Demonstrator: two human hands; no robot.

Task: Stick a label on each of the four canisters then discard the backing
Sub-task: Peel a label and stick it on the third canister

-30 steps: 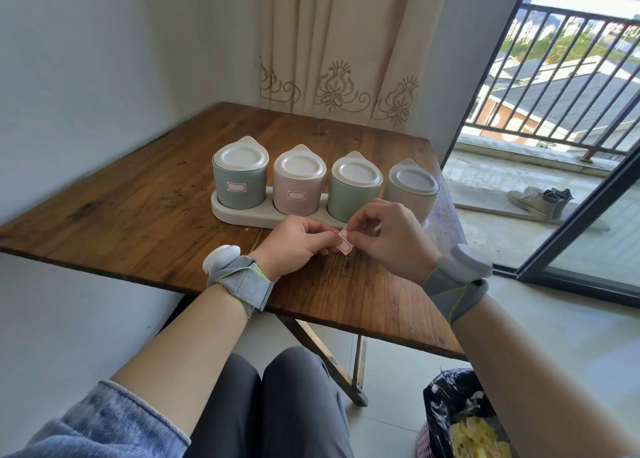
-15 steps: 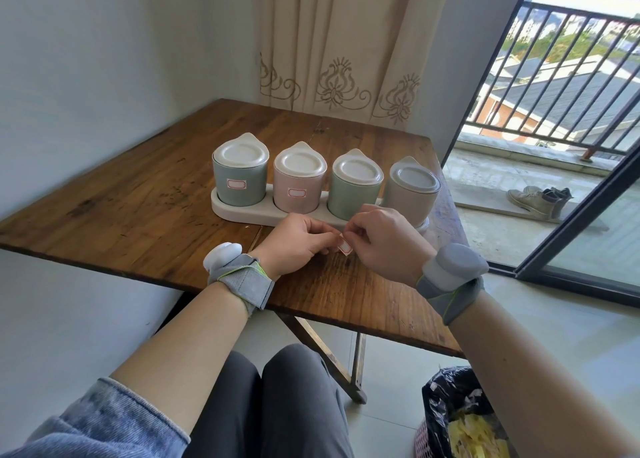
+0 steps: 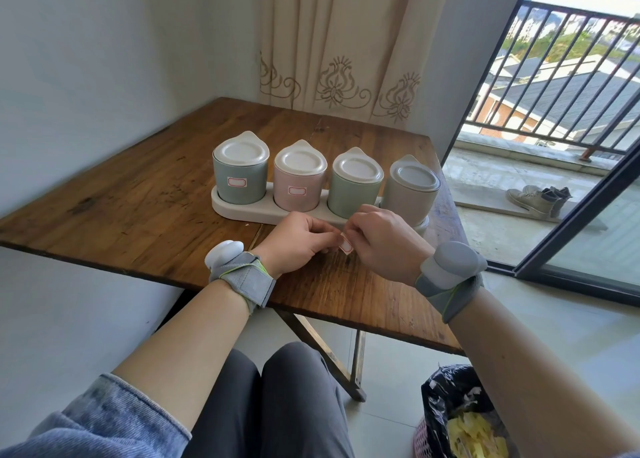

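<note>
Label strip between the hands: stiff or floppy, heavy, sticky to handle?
Probably floppy: the label strip is a thin paper scrap hanging from fingertip pinches of the left hand and right hand. Likely near weightless given its size. Its adhesive may cling to skin.

four canisters in a row here: dusty blue-green canister (image 3: 240, 180), pink canister (image 3: 299, 187), sage green canister (image 3: 353, 194), greyish beige canister (image 3: 410, 194), white lids (image 3: 240, 151) on all of them. first label (image 3: 237, 182) and second label (image 3: 297, 191) are white with a thin red border, same for the loose label (image 3: 345, 244). off-white tray (image 3: 235, 210), table (image 3: 138, 198) brown with dark wood grain. curtain (image 3: 339, 42) cream with tan embroidered scrolls. wrist straps (image 3: 246, 281) grey edged in lime. down low, black bin bag (image 3: 446, 395), yellow scraps (image 3: 474, 437), pink mesh basket (image 3: 419, 440), blue denim sleeve (image 3: 104, 419), dark grey trousers (image 3: 277, 405)
</note>
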